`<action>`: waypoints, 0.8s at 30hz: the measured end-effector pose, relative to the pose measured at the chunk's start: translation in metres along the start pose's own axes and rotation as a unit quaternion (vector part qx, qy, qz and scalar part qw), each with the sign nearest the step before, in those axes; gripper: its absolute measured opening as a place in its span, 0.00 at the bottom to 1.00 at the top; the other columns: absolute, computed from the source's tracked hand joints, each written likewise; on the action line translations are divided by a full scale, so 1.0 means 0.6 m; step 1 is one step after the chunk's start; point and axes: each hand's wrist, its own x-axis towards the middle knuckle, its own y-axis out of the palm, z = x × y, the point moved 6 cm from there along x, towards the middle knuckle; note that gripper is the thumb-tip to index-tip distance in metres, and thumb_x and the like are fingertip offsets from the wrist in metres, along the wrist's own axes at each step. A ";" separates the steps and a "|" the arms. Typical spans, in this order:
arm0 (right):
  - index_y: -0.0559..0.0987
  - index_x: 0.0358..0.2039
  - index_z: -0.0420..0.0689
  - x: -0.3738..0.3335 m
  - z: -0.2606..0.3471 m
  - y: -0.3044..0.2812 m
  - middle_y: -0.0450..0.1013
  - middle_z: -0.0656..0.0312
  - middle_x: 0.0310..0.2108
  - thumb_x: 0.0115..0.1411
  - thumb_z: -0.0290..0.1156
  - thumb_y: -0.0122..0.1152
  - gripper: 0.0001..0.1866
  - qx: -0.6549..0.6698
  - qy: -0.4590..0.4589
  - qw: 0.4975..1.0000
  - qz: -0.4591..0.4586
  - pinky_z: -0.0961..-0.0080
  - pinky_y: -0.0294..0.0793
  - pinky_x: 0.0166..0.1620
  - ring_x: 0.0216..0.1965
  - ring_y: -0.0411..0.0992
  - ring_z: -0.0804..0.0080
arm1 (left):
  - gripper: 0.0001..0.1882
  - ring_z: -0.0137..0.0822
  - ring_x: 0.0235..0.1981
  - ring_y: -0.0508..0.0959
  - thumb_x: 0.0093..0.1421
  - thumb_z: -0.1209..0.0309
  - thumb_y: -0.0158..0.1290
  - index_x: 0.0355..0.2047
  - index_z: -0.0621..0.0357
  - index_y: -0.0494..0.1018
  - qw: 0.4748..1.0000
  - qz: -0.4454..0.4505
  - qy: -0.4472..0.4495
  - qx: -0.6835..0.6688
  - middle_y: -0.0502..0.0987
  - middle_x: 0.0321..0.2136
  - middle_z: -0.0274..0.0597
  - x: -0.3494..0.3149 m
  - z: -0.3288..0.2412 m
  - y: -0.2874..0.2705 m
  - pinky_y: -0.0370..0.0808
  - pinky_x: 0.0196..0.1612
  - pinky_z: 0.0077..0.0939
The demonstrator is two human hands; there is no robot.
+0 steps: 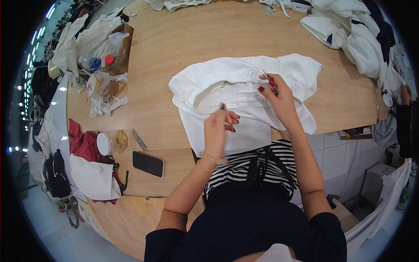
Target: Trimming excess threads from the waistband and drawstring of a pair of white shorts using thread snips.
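Note:
A white garment (pixel 244 126) with a gathered elastic waistband lies spread on the wooden table in front of me, its waist opening facing up. My right hand (pixel 279 97) is closed around small thread snips (pixel 270 81) with red on the handle and a pointed metal blade, just above the right part of the waistband. Over the near left edge of that opening is my left hand (pixel 218 124), slightly blurred, its fingers apart and partly bent. Nothing shows between them. A beaded bracelet (pixel 213 158) circles the left wrist.
Left of the garment lie a dark phone (pixel 148 163), a grey cutter-like blade (pixel 139 139), a white-lidded jar (pixel 112 143) and red cloth (pixel 83 142). A cardboard box (pixel 125 50) holds bottles at the far left. White garments (pixel 349 37) pile up at the far right.

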 end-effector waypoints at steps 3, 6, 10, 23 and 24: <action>0.76 0.39 0.40 0.001 -0.001 0.017 0.72 0.66 0.32 0.56 0.26 0.60 0.09 -0.072 -0.027 0.996 0.042 0.79 0.67 0.38 0.34 0.67 0.78 | 0.06 0.26 0.28 0.74 0.60 0.75 0.51 0.26 0.64 0.71 0.916 -0.015 0.234 0.324 0.77 0.27 0.41 -0.011 -0.025 0.039 0.71 0.25 0.20; 0.77 0.36 0.40 -0.002 -0.004 0.034 0.71 0.68 0.30 0.55 0.25 0.60 0.07 -0.218 -0.110 0.966 0.085 0.80 0.66 0.36 0.33 0.65 0.79 | 0.04 0.26 0.26 0.75 0.58 0.76 0.52 0.31 0.66 0.72 0.951 0.005 0.162 0.264 0.77 0.27 0.41 0.016 0.003 0.043 0.73 0.26 0.19; 0.77 0.33 0.36 0.002 -0.027 0.016 0.72 0.67 0.27 0.54 0.23 0.61 0.06 -0.066 -0.018 0.993 0.097 0.82 0.67 0.34 0.29 0.65 0.81 | 0.09 0.27 0.33 0.77 0.61 0.68 0.53 0.38 0.62 0.73 0.977 0.092 -0.190 0.008 0.78 0.33 0.37 0.004 0.065 0.058 0.75 0.37 0.22; 0.79 0.41 0.41 -0.028 -0.029 -0.014 0.74 0.65 0.36 0.50 0.12 0.53 0.18 0.111 -0.071 0.991 0.029 0.80 0.73 0.45 0.39 0.71 0.79 | 0.14 0.29 0.43 0.74 0.63 0.68 0.50 0.48 0.55 0.71 0.974 0.060 -0.026 -0.217 0.76 0.43 0.36 0.054 0.035 0.101 0.72 0.45 0.27; 0.79 0.41 0.41 -0.023 -0.033 0.002 0.73 0.64 0.34 0.49 0.12 0.54 0.19 0.056 -0.096 0.993 0.040 0.80 0.73 0.43 0.38 0.71 0.76 | 0.15 0.31 0.46 0.73 0.64 0.67 0.48 0.50 0.57 0.70 0.980 0.061 -0.028 -0.188 0.75 0.46 0.38 0.057 0.036 0.088 0.71 0.47 0.28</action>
